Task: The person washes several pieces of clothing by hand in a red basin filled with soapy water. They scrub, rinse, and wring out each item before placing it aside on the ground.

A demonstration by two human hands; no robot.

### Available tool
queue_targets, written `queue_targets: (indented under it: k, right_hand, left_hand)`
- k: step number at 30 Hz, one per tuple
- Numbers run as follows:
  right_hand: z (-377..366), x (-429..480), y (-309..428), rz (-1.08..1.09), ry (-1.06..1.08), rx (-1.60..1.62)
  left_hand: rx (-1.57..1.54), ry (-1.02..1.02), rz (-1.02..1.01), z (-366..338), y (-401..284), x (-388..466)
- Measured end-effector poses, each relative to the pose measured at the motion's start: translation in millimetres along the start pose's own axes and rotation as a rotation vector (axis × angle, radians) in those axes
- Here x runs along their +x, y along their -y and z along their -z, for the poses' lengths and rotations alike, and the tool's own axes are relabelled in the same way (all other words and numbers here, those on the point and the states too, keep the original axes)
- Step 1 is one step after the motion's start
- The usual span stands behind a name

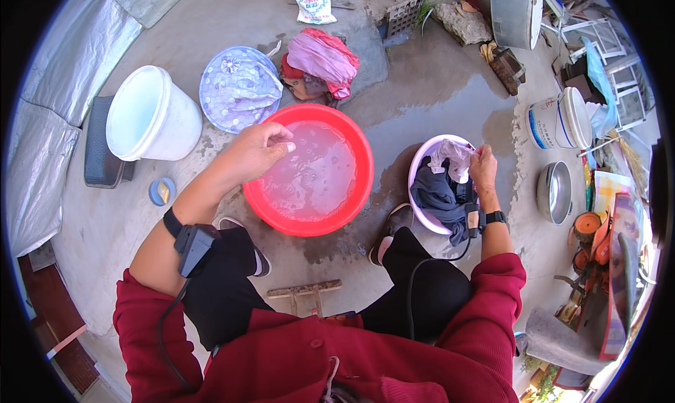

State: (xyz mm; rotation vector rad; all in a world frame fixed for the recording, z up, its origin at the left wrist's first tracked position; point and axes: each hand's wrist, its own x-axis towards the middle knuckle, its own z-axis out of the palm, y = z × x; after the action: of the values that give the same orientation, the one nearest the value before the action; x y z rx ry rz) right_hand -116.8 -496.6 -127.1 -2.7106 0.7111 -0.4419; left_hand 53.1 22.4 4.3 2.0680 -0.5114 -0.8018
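Observation:
A red plastic basin [364, 179] of cloudy water stands on the concrete in front of me. My left hand [263, 149] hovers over its upper left rim, fingers loosely curled, no object visible in it. To the right, a smaller pale purple basin [414, 165] contains dark wet clothes [440, 192]. My right hand [483, 166] pinches a light lilac cloth [452, 157] at that basin's right edge. Pink and red clothes [322, 63] lie heaped beyond the red basin, beside a round lid [240, 86] with a polka-dot pattern and a crumpled cloth look.
Left stand a white bucket [187, 123] and a small blue dish holding a piece of soap [164, 192]. A printed bag [313, 3] sits at the top. On the right are a lidded white pail [543, 122] and a metal bowl [554, 192]. Wet concrete surrounds both basins.

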Motion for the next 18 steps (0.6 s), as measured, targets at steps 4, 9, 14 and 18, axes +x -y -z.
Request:
queue_targets:
  k: [4,9,14,18]
  right_hand:
    - [69,20,56,-0.011,0.197,0.327]
    - [155,13,163,-0.056,0.292,0.748]
    - [228,-4,259,0.021,0.264,1.163]
    - [233,-28,329,0.212,0.247,0.87]
  left_hand:
    - [0.069,-0.069,-0.041,2,0,-4]
    - [0.113,-0.115,-0.089,5,-5,-8]
    - [0.165,-0.06,-0.202,9,-14,-18]
    - [0.14,-0.183,-0.494,-8,-25,-26]
